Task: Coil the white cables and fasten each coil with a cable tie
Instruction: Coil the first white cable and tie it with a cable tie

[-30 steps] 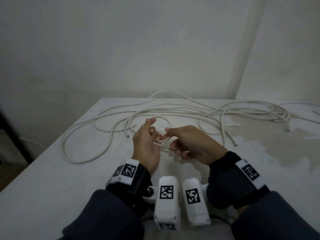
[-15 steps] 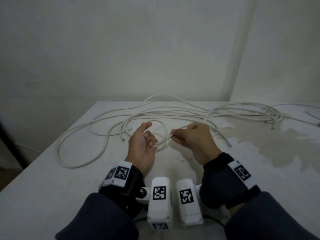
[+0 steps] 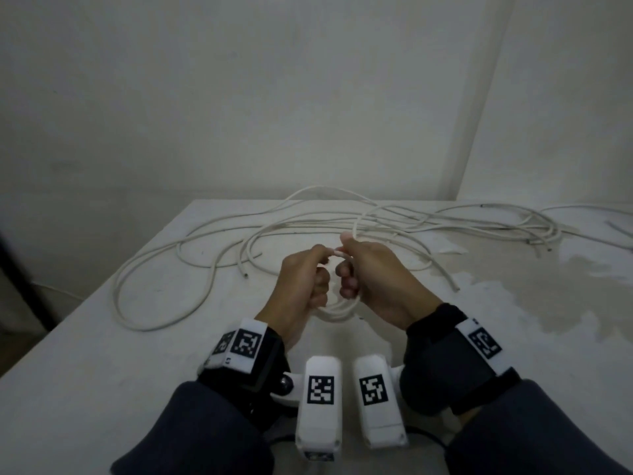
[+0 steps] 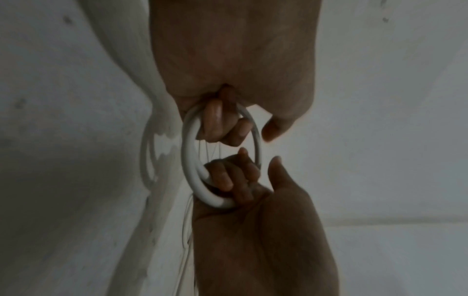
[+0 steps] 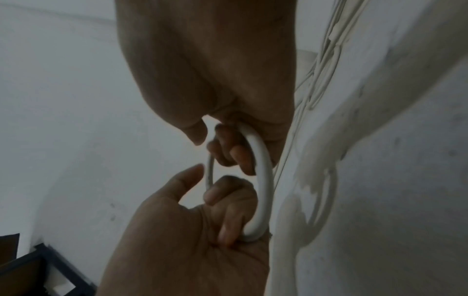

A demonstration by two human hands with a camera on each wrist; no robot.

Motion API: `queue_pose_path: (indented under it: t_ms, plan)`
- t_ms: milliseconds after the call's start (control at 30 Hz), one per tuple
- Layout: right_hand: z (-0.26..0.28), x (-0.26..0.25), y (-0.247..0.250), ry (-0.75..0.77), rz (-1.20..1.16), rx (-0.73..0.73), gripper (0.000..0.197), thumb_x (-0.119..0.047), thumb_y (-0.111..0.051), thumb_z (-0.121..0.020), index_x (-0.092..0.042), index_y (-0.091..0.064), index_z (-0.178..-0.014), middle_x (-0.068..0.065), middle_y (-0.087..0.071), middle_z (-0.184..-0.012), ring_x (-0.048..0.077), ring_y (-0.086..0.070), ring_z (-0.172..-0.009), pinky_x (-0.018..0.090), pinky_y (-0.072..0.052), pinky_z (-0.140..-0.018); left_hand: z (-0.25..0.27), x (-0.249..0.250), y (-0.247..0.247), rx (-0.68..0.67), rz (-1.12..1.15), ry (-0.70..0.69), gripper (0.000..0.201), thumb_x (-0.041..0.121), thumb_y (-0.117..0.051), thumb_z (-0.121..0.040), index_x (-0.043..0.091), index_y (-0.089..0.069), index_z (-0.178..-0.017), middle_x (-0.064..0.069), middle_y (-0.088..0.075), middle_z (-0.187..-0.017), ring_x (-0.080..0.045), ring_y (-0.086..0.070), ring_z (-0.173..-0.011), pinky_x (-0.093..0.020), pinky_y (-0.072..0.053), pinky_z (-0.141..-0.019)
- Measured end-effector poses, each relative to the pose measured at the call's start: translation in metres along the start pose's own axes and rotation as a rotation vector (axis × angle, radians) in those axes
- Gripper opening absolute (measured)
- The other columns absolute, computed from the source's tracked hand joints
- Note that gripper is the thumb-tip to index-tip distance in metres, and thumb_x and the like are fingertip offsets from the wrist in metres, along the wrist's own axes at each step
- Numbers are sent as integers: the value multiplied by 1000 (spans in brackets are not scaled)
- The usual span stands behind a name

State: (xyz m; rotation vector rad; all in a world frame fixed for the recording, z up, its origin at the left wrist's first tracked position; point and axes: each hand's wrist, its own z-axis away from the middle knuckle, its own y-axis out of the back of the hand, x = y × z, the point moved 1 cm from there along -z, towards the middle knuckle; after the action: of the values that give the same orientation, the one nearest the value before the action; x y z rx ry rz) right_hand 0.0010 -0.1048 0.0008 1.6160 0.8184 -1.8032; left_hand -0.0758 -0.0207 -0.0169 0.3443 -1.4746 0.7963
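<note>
Table (image 3: 102, 354): loose cables (image 3: 212, 231) (tangled) beyond hands.

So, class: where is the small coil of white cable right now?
In the head view the coil is at centre, held just above the table between the left hand and the right hand, nearer the person than the loose cables.

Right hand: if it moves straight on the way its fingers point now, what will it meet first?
Probably the left hand: the right hand faces it closely across the small coil that both hold. Depth is unclear.
</note>
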Motion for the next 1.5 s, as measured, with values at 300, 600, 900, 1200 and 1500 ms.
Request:
queue_pose_path:
  t_ms: [300, 600, 900, 1200, 1500]
  plan:
    - [8, 1, -11, 50, 203, -161, 30, -30, -41, -103, -9, -54, -86, -4, -43, -46, 8, -36, -38, 26, -37, -46, -1, 3, 1, 70, -60, -61, 85, 72, -17, -89, 12, -17, -149, -27, -56, -91, -3, -26, -31, -13, -21, -33]
    - [11, 0, -10, 30, 286, -179, 22, -21, -46, -99, -8, -55, -85, -6, -49, -46, 6, -38, -38, 23, -36, -41, 16, 15, -7, -66, -181, -46, 82, 76, 2, -80, 39, -53, -128, -18, -62, -95, -8, -31, -46, -20, -20, -45]
    - [10, 2, -6, 190, 450, -125, 12, -13, -69, -87, -2, -66, -83, -3, -54, -50, 4, -45, -37, 21, -39, -40, 9, 13, 0, -76, -19, -88, 79, 83, 0, -74, 50, -5, -146, -19, -55, -113, -8, -41, -45, -17, -22, -43]
    - [10, -3, 4, 234, 533, -147, 19, -7, -67, -85, 0, -63, -68, -12, -44, -40, 1, -39, -34, 17, -33, -41, -2, 7, 6, 60, -570, -246, 36, 58, -34, -94, 38, -64, -99, -2, -36, -127, -21, -40, -123, -33, -41, -92]
    - [6, -12, 33, 276, 126, 8, 17, -3, -66, -86, 14, -66, -84, -4, -37, -45, 8, -27, -39, 19, -22, -39, 0, 11, 3, -161, -743, -443, 33, 50, -40, -93, 32, -63, -79, 16, -70, -91, -5, -61, -97, -42, -36, -106]
